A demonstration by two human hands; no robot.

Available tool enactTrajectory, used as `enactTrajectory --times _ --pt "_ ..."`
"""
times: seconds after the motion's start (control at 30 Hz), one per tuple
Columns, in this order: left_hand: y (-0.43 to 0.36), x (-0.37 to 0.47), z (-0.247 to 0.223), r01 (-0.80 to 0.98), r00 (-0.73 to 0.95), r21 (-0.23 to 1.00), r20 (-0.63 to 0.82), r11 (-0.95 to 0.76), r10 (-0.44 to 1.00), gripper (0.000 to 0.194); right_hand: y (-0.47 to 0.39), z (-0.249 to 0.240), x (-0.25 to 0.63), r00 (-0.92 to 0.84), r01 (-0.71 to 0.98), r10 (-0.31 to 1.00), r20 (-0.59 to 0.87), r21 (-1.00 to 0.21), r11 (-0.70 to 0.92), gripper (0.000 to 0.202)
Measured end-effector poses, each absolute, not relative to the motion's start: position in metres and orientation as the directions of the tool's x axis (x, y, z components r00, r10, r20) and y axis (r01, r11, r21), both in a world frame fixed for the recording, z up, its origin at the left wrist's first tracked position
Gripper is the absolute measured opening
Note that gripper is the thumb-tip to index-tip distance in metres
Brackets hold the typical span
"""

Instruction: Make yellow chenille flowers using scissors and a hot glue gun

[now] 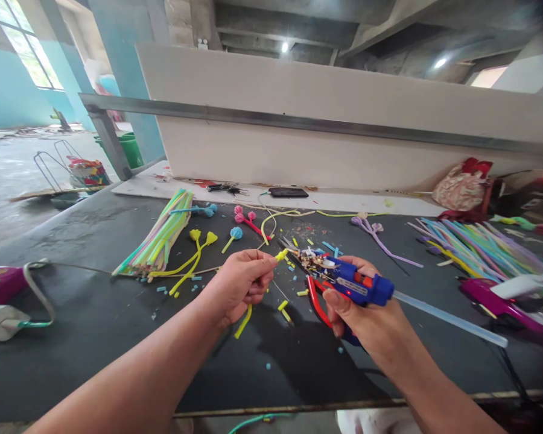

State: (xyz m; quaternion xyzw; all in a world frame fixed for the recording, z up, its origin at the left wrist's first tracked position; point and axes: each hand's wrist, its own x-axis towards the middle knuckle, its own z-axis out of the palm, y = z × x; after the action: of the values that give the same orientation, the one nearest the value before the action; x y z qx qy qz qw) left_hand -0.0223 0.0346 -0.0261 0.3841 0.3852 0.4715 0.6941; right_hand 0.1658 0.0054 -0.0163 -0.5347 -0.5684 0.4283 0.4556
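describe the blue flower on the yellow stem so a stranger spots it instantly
On the dark table, find the bundle of pastel stems at left. Right of it, past the yellow flowers and just in front of the pink flowers, lies the blue flower. It alone has one round blue head on a short yellow stem.

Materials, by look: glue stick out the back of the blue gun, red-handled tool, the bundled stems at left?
Glue stick: likely hot-melt plastic, smooth; milky and translucent.
Red-handled tool: handles look like plastic or rubber-coated, from the even bright red; jaws probably metal, grey and pointed.
Bundled stems: seem fuzzy chenille over wire, matt and soft-edged; the core isn't visible.
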Motion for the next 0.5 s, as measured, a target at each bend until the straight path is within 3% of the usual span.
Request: enactTrajectory --times 0.5 --pt "0.0381 -0.0153 -0.0311 -0.217 0.046 0.966 -0.136 0.143 0.99 0.016 0.0057 -0.0201 0.1679 -0.042 0.25 0.997 0.061 -0.966 0.07 0.061"
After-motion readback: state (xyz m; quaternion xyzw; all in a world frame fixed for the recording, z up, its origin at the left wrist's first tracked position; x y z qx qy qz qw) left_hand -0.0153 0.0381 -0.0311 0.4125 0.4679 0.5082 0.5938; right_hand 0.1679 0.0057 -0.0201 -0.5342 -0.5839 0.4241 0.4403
